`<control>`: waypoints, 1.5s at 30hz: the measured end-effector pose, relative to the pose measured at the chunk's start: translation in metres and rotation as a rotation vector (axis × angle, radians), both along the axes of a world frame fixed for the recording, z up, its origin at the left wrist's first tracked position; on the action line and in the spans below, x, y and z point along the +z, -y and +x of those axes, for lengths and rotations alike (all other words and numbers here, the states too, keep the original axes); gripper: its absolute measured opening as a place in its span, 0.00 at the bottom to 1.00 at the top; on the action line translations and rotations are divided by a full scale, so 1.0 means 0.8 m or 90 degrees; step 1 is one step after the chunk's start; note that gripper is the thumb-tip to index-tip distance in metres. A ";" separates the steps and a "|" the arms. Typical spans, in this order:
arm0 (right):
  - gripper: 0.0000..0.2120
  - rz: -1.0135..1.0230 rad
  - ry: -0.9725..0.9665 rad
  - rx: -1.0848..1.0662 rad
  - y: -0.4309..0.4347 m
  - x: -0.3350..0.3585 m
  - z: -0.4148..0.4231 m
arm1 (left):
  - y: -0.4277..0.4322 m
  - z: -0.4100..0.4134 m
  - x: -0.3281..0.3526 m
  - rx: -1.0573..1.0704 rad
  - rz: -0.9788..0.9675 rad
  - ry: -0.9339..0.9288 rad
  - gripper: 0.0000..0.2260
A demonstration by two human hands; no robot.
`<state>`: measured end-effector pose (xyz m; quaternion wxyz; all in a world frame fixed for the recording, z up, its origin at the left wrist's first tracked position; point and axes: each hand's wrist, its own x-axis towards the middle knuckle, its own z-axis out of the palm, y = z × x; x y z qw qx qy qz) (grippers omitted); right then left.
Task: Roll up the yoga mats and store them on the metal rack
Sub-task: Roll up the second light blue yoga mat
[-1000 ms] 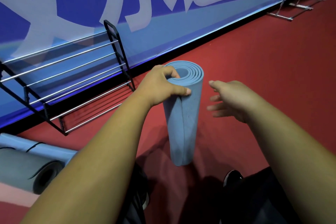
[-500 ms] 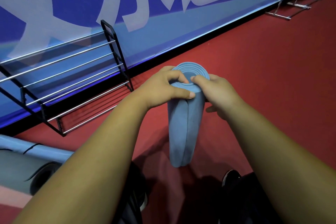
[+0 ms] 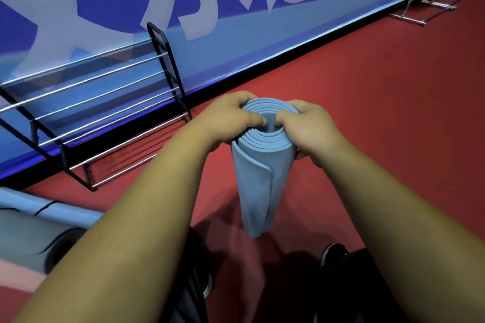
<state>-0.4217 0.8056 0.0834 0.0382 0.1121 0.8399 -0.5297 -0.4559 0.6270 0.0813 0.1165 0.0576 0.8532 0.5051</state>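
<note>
"Blue foam yoga mat, rolled into a tube: where have you got it?"

"Standing on end on the red floor right in front of me. The black-framed metal rack of chrome bars is near it on my left, against the wall. The mat is not on the rack yet."

"And your fingers?"

"Both sets are clamped on the top end. My left hand hooks over the far rim, thumb pushed toward the hollow core. My right hand wraps the outside of the coil, thumb also dug in at the core. The two thumbs almost meet."

"What is the job here, as you judge it?"

"Tightening the coil, I think. The outer flap stands a little off the roll partway down, so it looks slack. I would plant the bottom end on the floor and turn the inner layers with my thumbs while the outer fingers stop the skin from slipping. I would also watch that the layer edges sit level at the top rather than telescoping."

"Then?"

"Pin the flap flat with one palm before lifting, or it may spring open on the way to the bars. A grey rolled mat lies on the floor at my lower left, so I would swing clear of it."
</note>
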 end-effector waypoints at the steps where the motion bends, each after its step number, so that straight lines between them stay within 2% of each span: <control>1: 0.09 0.008 -0.007 -0.007 0.000 0.001 0.000 | -0.002 0.000 0.001 0.012 -0.015 -0.018 0.13; 3: 0.08 0.035 -0.016 0.000 0.000 0.007 0.002 | -0.003 0.001 0.005 0.006 -0.034 -0.054 0.10; 6: 0.08 0.084 0.007 0.045 -0.005 0.023 0.004 | 0.001 -0.003 0.016 -0.034 -0.027 -0.067 0.12; 9: 0.12 0.121 0.105 0.113 -0.009 0.032 0.006 | 0.001 -0.003 0.024 -0.121 -0.050 -0.070 0.16; 11: 0.09 0.120 0.163 0.140 -0.009 0.029 0.008 | -0.008 0.000 0.021 -0.157 -0.104 -0.085 0.16; 14: 0.09 0.107 0.126 0.040 -0.009 0.015 0.004 | -0.020 -0.003 0.016 -0.083 -0.161 -0.147 0.16; 18: 0.13 0.036 0.084 -0.062 -0.011 0.005 -0.001 | -0.021 0.002 0.018 0.029 -0.141 -0.100 0.15; 21: 0.12 0.015 0.058 -0.051 -0.005 -0.001 -0.003 | -0.021 0.012 0.016 0.062 -0.153 -0.090 0.15; 25: 0.14 0.019 0.053 -0.018 0.010 -0.003 -0.002 | -0.008 0.020 0.019 0.073 -0.193 -0.161 0.15; 27: 0.13 0.073 0.057 0.016 0.018 0.001 -0.002 | 0.007 0.020 0.028 0.046 -0.189 -0.191 0.17; 30: 0.15 0.205 0.045 0.080 0.028 0.003 -0.006 | 0.032 0.023 0.039 -0.081 -0.208 -0.189 0.24; 32: 0.14 0.216 0.036 0.122 0.035 -0.002 -0.009 | 0.042 0.027 0.039 -0.143 -0.229 -0.178 0.27; 36: 0.09 0.191 0.003 0.116 0.058 -0.014 -0.017 | 0.050 0.024 0.029 -0.034 -0.271 -0.198 0.28; 40: 0.11 0.117 0.045 0.089 0.076 -0.016 -0.028 | 0.072 0.019 0.015 0.075 -0.315 -0.070 0.21; 42: 0.13 0.159 0.045 0.115 0.084 -0.016 -0.034 | 0.084 0.022 0.008 0.121 -0.305 -0.062 0.17; 45: 0.17 0.222 0.012 0.162 0.098 -0.017 -0.039 | 0.103 0.026 0.006 0.122 -0.297 -0.081 0.13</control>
